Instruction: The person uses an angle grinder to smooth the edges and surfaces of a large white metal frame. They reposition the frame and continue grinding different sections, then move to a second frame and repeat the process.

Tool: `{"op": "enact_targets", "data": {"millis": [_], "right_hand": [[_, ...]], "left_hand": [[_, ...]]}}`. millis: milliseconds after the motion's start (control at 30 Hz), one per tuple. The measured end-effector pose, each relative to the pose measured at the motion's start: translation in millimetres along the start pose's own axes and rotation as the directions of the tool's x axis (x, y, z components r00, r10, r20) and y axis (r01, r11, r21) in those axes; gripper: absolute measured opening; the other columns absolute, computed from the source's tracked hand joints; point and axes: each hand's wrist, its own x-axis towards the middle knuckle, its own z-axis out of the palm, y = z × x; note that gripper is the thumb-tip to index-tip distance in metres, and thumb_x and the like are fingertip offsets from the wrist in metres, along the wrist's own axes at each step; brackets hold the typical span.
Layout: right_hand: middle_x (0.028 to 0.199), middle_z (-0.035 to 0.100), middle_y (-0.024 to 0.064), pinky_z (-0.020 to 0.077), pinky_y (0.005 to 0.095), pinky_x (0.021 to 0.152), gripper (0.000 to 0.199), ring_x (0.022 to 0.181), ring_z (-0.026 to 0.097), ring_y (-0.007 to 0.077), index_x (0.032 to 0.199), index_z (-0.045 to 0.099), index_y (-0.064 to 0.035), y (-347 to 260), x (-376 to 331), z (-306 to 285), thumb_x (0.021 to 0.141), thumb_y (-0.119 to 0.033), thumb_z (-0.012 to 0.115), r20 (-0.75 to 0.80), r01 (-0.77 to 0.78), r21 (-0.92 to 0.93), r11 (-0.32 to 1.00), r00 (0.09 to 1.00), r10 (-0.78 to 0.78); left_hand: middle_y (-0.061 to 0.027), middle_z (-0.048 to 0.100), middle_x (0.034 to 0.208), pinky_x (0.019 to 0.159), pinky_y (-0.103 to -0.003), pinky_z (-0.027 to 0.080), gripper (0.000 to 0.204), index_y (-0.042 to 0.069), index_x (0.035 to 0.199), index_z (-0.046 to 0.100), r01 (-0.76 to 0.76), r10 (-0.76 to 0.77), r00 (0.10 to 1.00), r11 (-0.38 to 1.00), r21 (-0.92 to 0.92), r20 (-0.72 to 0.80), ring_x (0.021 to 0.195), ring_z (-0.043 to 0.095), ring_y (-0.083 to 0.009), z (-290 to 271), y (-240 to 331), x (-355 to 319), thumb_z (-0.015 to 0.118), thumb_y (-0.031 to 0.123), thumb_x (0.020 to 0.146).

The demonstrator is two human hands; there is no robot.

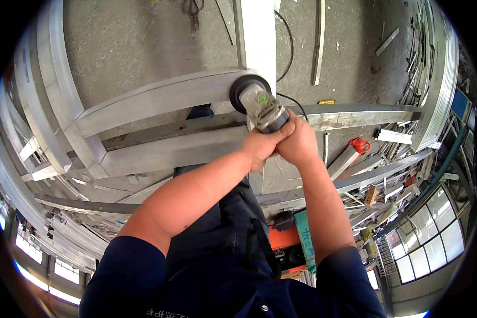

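Observation:
An angle grinder [263, 107] with a grey, worn head and a round black disc [237, 96] is held in front of me. Its disc lies against or just over the joint where a pale metal tube [164, 100] from the left meets a wide upright tube [257, 40]; contact is hard to tell. Closed around the rear of the grinder are my left hand [261, 150] and my right hand [300, 142], pressed together. The fingers underneath are partly hidden. A black cable [292, 49] runs past the upright tube towards my right hand.
Dark support beams [365, 117] carry the frame. A second pale tube [169, 151] lies nearer me. On the floor are a yellow tool [326, 102] and metal strips [319, 47]. Scrap metal [403, 185] piles up on the right, near a red object [359, 146]. An orange machine [285, 238] stands close to my legs.

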Motion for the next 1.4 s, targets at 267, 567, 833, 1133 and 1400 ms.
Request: {"op": "enact_targets", "data": {"millis": [267,567,833,1133,1400], "right_hand": [[0.091,0.068,0.0243,0.0531,0.0463,0.077,0.048,0.090,0.064,0.0453,0.112,0.064,-0.0068,7.2,-24.9,11.9,0.067,-0.019,0.075,0.082,-0.100,0.019,0.995,0.992,0.098],[0.083,0.068,0.0231,0.0543,0.0473,0.074,0.049,0.084,0.066,0.0439,0.106,0.062,-0.0040,14.2,-20.6,26.4,0.063,-0.023,0.078,-0.043,-0.055,0.060,0.997,0.997,0.057],[0.086,0.069,0.0233,0.0548,0.0477,0.075,0.051,0.084,0.067,0.0432,0.105,0.060,-0.0024,55.8,-168.5,67.6,0.066,-0.030,0.078,0.127,-0.409,0.141,0.902,0.911,0.393],[0.079,0.068,0.0228,0.0548,0.0477,0.069,0.046,0.077,0.066,0.0439,0.102,0.058,-0.0014,77.7,-185.3,113.5,0.066,-0.025,0.077,-0.039,-0.361,0.198,0.911,0.926,0.375],[0.084,0.069,0.0210,0.0541,0.0470,0.071,0.040,0.082,0.067,0.0422,0.100,0.057,-0.0021,93.7,-167.5,101.1,0.068,-0.021,0.073,-0.102,-0.313,0.147,0.938,0.939,0.330]], "left_hand": [[-0.0064,0.057,0.130,0.099,-0.042,0.049,0.074,0.011,0.132,0.052,0.042,-0.042,0.998,0.999,-0.011,-0.048,0.119,0.056,-0.0226,3.3,-17.8,-20.8,0.084,0.044,0.074],[-0.0012,0.062,0.120,0.090,-0.037,0.049,0.064,0.014,0.124,0.057,0.052,-0.052,0.999,0.995,0.090,-0.001,0.110,0.058,-0.0184,-1.2,-3.9,-16.9,0.082,0.047,0.076],[-0.0023,0.059,0.126,0.094,-0.039,0.047,0.071,0.016,0.129,0.054,0.444,-0.452,0.892,0.862,0.242,-0.026,0.116,0.056,-0.0201,-12.5,-124.2,-65.4,0.081,0.052,0.074],[-0.0015,0.060,0.124,0.095,-0.039,0.049,0.068,0.014,0.127,0.055,0.343,-0.365,0.931,0.888,0.305,0.014,0.116,0.056,-0.0183,-41.2,-161.2,-48.9,0.083,0.045,0.074],[-0.0013,0.063,0.119,0.085,-0.037,0.054,0.065,0.013,0.125,0.057,0.224,-0.252,0.963,0.946,0.235,0.096,0.109,0.060,-0.0179,-34.4,-172.2,-20.4,0.083,0.045,0.074]]}}
